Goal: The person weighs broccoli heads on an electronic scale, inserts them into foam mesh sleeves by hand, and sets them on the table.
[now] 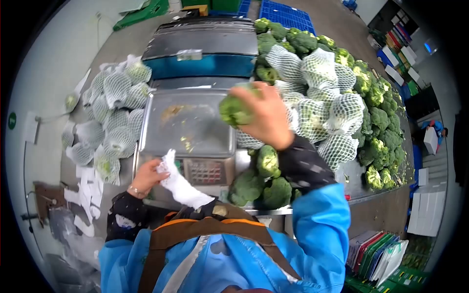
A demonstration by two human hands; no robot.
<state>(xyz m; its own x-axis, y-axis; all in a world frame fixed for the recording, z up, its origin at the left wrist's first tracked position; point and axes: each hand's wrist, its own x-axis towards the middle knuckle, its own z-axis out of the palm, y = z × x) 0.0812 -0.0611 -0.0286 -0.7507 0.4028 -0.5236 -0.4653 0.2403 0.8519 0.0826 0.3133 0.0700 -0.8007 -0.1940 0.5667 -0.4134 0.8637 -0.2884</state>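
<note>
My right hand grips a broccoli head from above, over the right edge of the scale's metal pan. Some of the broccoli is hidden behind my fingers. Lower left, my left hand pinches one end of a white foam net sleeve, which hangs limp toward my apron. Bits of green scrap and a brown smear lie on the pan. Below it shows the scale's keypad. Several bare broccoli heads sit near the table edge under my right forearm.
Netted broccoli is piled left of the scale, with flat white sleeves below. On the right lie more netted heads and a long heap of bare broccoli. The scale's dark housing rises behind the pan. Folders stand lower right.
</note>
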